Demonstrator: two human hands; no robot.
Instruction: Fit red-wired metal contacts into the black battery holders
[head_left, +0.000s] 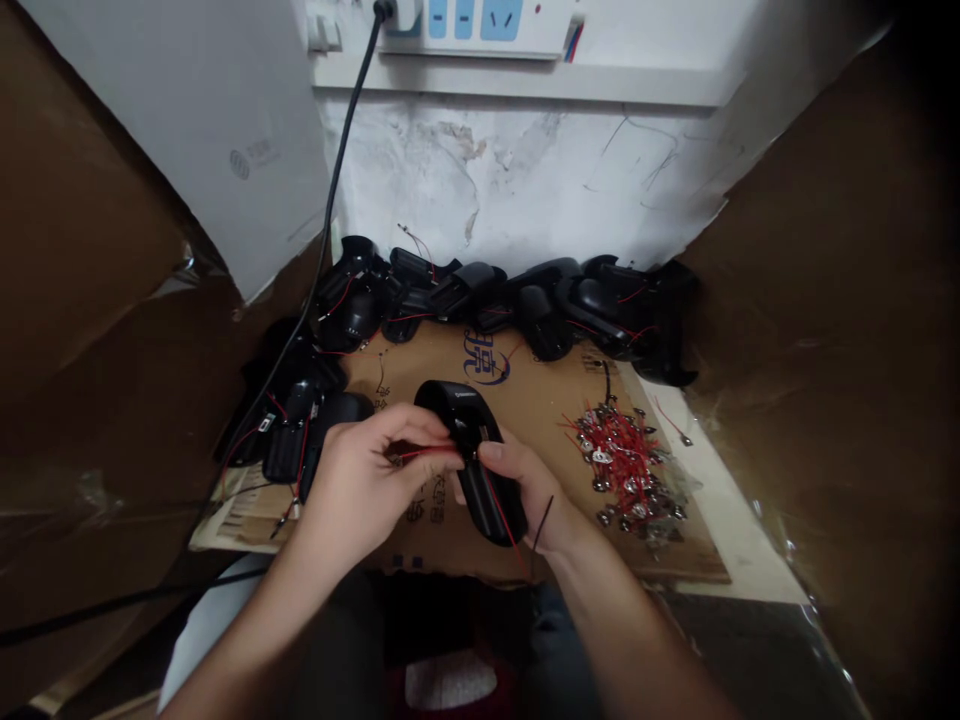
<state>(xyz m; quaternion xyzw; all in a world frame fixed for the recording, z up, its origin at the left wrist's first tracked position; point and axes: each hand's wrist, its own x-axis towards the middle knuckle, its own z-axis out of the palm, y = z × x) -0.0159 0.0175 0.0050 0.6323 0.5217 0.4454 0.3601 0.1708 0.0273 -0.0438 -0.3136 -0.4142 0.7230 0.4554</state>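
My right hand (541, 490) is closed around a glossy black plastic housing (484, 505), long and rounded, tilted above the cardboard. Its thumb presses on the housing's middle near a small opening. My left hand (367, 480) pinches a thin red wire (424, 453) with thumb and forefinger, right at the housing's left side. Another stretch of red wire trails down over the housing's lower half, and a dark wire end sticks out by my right wrist. What lies beneath the fingertips is hidden.
A heap of small metal parts with red wires (622, 460) lies at the right on the cardboard sheet (405, 375). Black housings (544, 320) line the back, and more housings (285, 450) lie left. A black cable (341, 150) hangs from a power strip (480, 25). Cardboard walls flank both sides.
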